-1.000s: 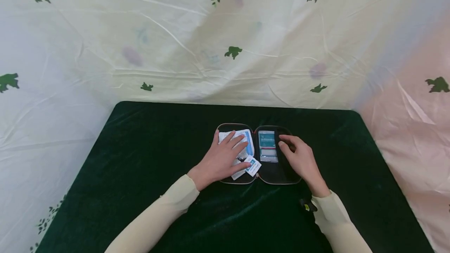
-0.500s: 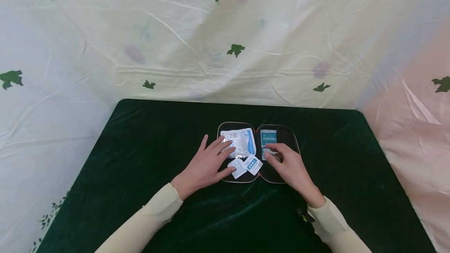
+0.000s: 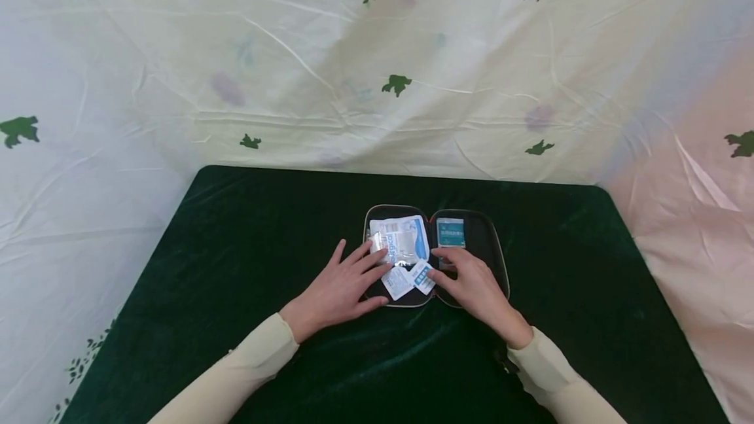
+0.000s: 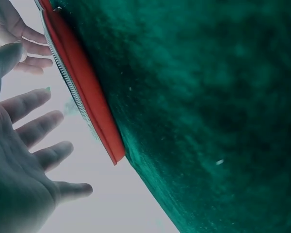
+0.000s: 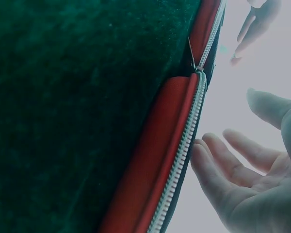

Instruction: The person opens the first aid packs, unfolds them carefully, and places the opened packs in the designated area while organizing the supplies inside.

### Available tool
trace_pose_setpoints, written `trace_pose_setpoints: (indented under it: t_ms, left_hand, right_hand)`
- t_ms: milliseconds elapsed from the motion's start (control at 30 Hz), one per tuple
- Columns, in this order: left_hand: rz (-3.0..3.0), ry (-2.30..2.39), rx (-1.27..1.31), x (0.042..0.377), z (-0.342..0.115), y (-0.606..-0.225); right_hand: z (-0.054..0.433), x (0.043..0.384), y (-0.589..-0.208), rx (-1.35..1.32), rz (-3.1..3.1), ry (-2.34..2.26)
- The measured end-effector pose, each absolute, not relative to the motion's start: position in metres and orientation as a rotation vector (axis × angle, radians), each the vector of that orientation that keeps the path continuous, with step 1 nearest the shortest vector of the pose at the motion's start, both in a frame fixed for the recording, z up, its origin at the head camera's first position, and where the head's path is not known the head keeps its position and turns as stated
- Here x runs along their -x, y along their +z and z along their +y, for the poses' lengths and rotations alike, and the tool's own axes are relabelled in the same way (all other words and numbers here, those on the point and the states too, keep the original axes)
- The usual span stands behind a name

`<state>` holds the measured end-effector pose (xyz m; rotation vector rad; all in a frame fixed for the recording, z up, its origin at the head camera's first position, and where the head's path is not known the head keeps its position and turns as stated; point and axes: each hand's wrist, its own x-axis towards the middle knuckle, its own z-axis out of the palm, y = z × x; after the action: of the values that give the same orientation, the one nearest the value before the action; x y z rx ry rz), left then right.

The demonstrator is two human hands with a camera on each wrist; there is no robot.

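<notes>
Well toward the table's [image 3: 253, 228] far edge, the case [image 3: 483, 241] lies open, white packet [image 3: 406, 229] and sachets [image 3: 398, 284] in its left half. There, the left hand [image 3: 334, 292] spreads its fingers; the right hand [image 3: 478, 285], thumb and fingers apart, partly covers the teal packet [image 3: 451, 231].

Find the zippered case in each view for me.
Head: zippered case, open, just below and right of centre.
Left wrist: its red wall slants down the upper left.
Right wrist: its red wall again, running from top to bottom edge.
Shared landmark: the green cloth beneath it.
</notes>
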<state>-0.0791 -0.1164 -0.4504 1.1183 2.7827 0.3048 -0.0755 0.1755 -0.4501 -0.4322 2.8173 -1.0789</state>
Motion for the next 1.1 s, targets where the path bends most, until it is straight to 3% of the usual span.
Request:
trace_pose_setpoints:
  t_ms: [1100]
  left_hand:
    - [2.764,0.314,-1.129,0.079,-0.119,-0.458]
  right_hand:
    - [0.167,0.085,-0.448,0.4,2.779,-1.007]
